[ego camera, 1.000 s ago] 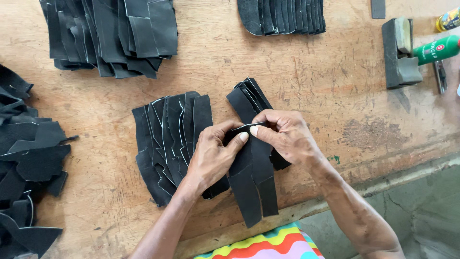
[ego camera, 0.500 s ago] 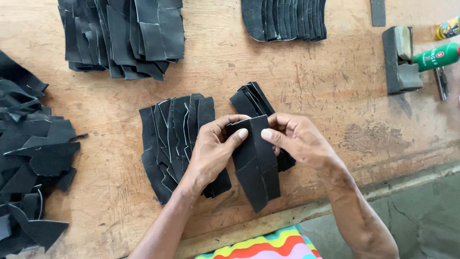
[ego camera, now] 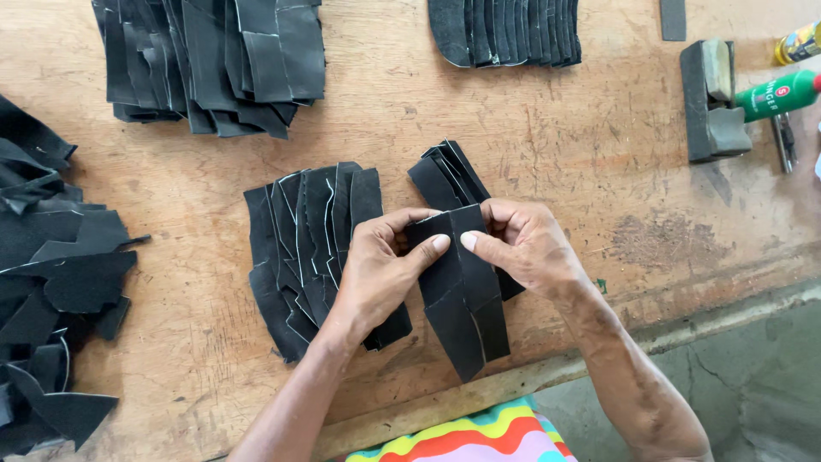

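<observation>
Piece: black, flat, pointed at its lower end, held upright near the table's front edge.
Grip: top edge pinched between thumbs and fingers of both hands.

wooden bench | black leather stacks | grey block | green bottle

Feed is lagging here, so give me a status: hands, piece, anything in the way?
Left hand and right hand both pinching the folded black piece at its top edge. Fanned black stack under left hand. Green bottle far off right, clear.
</observation>
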